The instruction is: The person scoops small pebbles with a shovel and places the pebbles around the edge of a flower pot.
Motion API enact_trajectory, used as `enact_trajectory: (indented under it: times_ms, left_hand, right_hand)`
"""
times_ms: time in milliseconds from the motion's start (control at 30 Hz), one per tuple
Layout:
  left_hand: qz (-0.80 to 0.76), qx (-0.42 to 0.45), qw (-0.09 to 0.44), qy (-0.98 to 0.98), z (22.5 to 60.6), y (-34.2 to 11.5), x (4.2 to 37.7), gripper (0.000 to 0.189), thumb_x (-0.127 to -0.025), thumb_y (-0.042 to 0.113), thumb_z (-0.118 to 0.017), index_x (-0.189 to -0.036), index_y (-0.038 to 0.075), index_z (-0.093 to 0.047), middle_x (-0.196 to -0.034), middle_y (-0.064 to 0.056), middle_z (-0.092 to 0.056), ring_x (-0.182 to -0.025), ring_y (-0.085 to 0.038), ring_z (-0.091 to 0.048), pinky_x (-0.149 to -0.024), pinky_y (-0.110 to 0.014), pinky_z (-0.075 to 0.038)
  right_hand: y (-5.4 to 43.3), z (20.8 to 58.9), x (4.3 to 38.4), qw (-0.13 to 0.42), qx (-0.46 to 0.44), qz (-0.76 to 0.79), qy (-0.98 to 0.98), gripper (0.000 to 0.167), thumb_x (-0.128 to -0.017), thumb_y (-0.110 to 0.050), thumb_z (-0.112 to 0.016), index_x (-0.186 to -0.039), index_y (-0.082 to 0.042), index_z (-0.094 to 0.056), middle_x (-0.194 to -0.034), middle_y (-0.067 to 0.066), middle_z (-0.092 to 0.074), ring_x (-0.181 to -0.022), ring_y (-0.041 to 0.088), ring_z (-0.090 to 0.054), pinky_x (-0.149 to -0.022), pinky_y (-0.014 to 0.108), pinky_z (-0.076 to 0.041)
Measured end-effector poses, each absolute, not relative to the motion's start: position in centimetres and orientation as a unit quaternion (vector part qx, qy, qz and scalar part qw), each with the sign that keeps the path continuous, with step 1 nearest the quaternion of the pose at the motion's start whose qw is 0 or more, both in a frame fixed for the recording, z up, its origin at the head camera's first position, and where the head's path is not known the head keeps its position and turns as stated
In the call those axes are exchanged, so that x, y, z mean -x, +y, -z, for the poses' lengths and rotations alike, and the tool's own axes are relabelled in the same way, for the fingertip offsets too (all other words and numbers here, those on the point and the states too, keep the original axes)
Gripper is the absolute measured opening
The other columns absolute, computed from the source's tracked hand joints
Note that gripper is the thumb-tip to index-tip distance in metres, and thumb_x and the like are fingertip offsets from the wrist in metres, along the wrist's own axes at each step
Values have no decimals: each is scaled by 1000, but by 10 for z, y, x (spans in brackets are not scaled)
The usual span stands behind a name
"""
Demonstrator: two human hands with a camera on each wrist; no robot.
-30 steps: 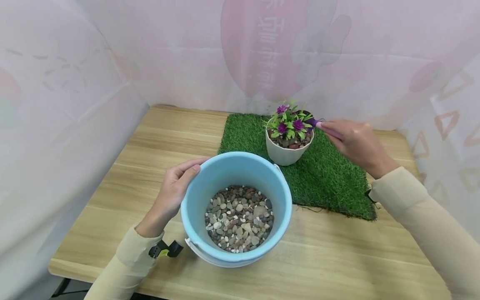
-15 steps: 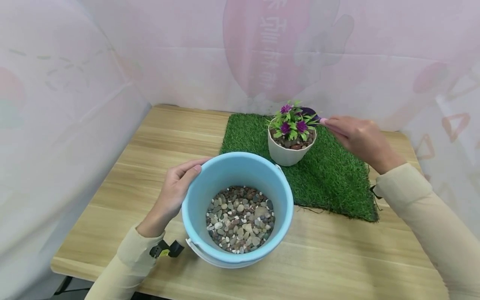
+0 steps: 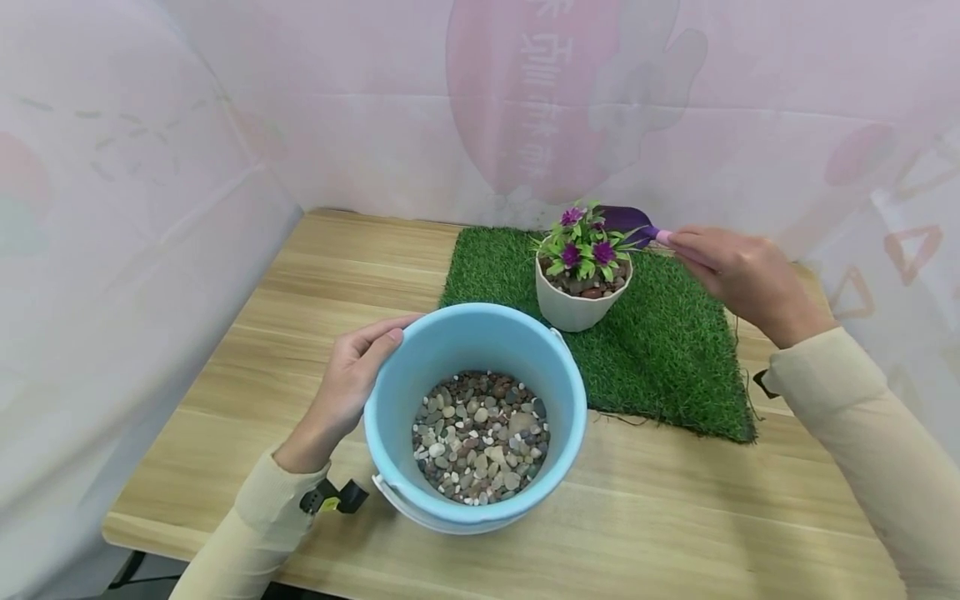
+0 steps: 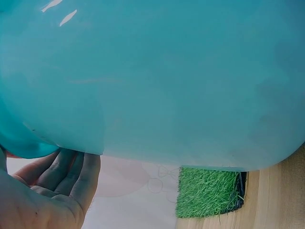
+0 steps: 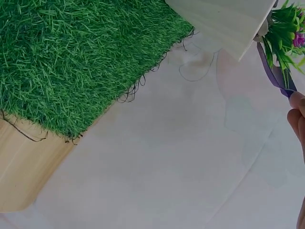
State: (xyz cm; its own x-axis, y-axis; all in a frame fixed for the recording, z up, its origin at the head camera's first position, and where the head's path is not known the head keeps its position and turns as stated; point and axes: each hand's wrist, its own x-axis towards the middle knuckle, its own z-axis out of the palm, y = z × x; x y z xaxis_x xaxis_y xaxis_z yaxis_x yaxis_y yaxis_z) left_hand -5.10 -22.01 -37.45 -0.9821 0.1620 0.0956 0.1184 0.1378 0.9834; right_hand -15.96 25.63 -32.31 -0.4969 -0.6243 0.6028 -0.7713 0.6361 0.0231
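A light blue bucket stands near the table's front, with mixed pebbles across its bottom. My left hand holds its left rim, thumb at the lip; in the left wrist view the fingers lie along the outside under the rim. Farther back, my right hand grips the handle of a purple garden trowel. The trowel's blade is level with the leaves at the right of a white pot, which overlap its tip. Purple flowers with green leaves rise from pebbles in the pot.
The pot stands on a green artificial grass mat that covers the back right of the wooden table. A printed pale cloth hangs behind and beside the table. The bucket's white handle hangs down at the front.
My right hand has drawn back to the right with the trowel, and more of the blade now shows above the leaves. The left hand and the bucket stay in place.
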Motion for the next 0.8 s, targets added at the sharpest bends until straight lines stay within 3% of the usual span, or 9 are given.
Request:
enact_trajectory:
  times_ms: [267,400,533,633,800]
  left_hand:
    - [-650,-93,16,754,375,-220,51,39,-113,20,-46,-141,-1,-65,-136,-26,-69,-101,-19,-79,-81,-41,-70]
    - [-649,-93,16,755,375,-221,51,39,-113,20,-46,-141,-1,-65,-136,-26,-69,-100,-19,-79,-81,-40,-70]
    - [-648,-94,15,756,375,-220,52,39,-113,20,-46,-141,0,-65,-136,-25,-69,-100,-18,-79,-81,-40,-70]
    - [-648,-97,15,755,375,-220,52,39,-113,19,-46,-141,0,-65,-135,-26,-69,-100,-18,-80,-80,-40,-70]
    - [-650,-98,17,754,375,-220,51,39,-113,20,-45,-141,-1,-64,-135,-26,-69,-99,-19,-80,-80,-40,-70]
  right_hand:
    - [264,314,152,306,-374,-132,-865,39,-84,9,-81,-122,-3,-78,-110,18,-80,-92,38,-80,-77,48,-64]
    - [269,311,147,333,-365,-142,-858,34,-86,3,-80,-119,-5,-80,-106,16,-81,-88,35,-80,-94,17,-61]
    - [272,310,141,352,-355,-186,-846,21,-98,-15,-74,-115,-5,-82,-102,16,-81,-110,-7,-72,-103,-7,-37]
    - [274,307,133,350,-347,-217,-843,22,-98,-17,-73,-114,-5,-82,-101,18,-81,-116,-31,-49,-101,-7,-39]
    - [275,301,121,361,-342,-240,-834,25,-87,-3,-78,-112,-5,-83,-99,20,-81,-114,-28,-55,-99,-6,-42]
